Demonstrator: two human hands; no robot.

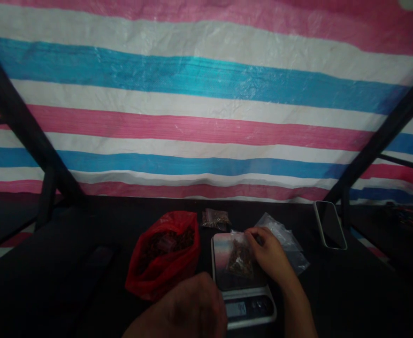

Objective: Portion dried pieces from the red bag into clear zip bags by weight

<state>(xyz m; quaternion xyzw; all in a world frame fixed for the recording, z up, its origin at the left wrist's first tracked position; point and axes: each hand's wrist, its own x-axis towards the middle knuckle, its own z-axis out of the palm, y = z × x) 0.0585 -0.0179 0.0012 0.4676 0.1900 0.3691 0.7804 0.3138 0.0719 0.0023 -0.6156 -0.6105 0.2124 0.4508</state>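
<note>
A kitchen scale [221, 277] with a lit digital display stands before me. On its plate lies a small clear zip bag [240, 260] filled with brown dried bits. The fingers of my right hand [270, 251] are closed at the bag's top right edge. My left hand [195, 307] is low in front, blurred, its fingers curled in; whatever they may hold is hidden. It overlaps the scale's front left corner. Left of the scale sits an open red plastic bag [183, 277] of dark brown dried pieces, with a small clear packet on top of them.
Small filled packets [216, 218] lie behind the scale. Flat clear plastic bags [287, 237] rest right of it, partly under my right arm. A phone [331, 225] lies farther right on the black table [97, 211]. Dark slanted posts [26, 117] flank a striped plastic sheet [199, 103].
</note>
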